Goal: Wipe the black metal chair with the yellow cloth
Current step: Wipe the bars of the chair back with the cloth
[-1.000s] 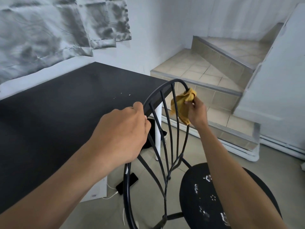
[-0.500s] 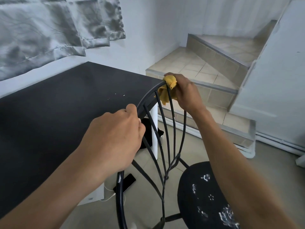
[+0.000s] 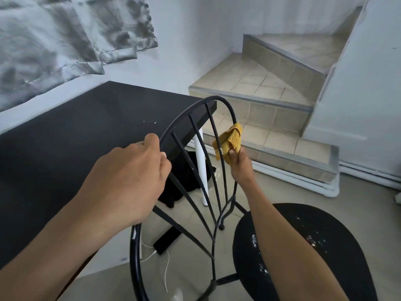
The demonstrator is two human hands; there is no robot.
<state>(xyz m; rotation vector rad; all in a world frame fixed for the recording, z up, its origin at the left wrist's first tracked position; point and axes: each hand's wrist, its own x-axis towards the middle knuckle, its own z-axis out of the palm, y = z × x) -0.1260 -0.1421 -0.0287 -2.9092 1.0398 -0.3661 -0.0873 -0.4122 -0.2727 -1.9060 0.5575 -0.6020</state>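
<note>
Hands apart on the black metal chair (image 3: 329,253): left hand (image 3: 130,177) curls round the backrest hoop on its left side, next to the dark tabletop (image 3: 76,137). Right hand (image 3: 239,165) grips the bunched yellow cloth (image 3: 230,141), pressed against the hoop's right side, just below the top curve.

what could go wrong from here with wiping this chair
The left hand grips the chair by its rim; if it slips, the chair may knock the black table. The yellow cloth, bunched in the right hand on the far rim, could slip off the narrow metal.
</note>
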